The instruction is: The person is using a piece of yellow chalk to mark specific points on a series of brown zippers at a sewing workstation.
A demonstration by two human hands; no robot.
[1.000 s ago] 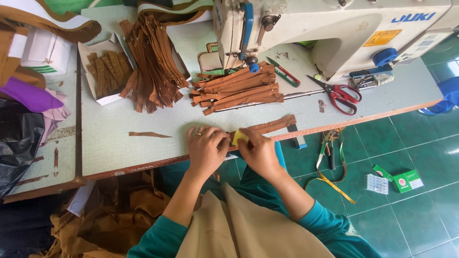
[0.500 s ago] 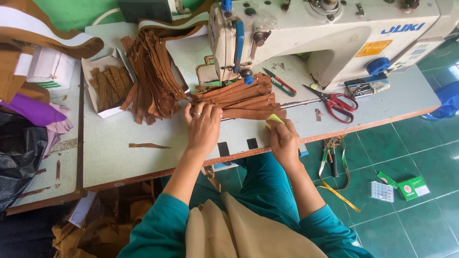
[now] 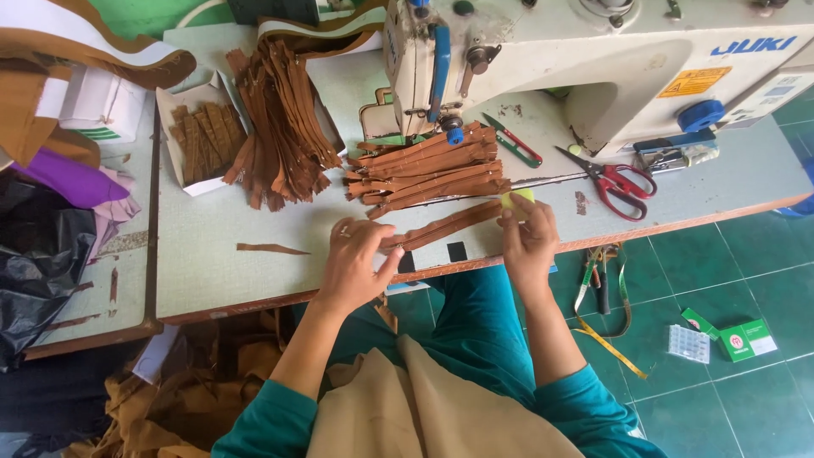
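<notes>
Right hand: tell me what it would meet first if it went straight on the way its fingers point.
The right hand, pinching a small yellow piece and one end of a brown fabric strip, points up the grey table toward the white sewing machine. It would probably first meet the stacked brown strips; depth is unclear.

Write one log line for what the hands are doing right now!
left hand: holds end of brown strip | right hand: holds other end, yellow chalk | strip: flat on table, before sewing machine
</notes>
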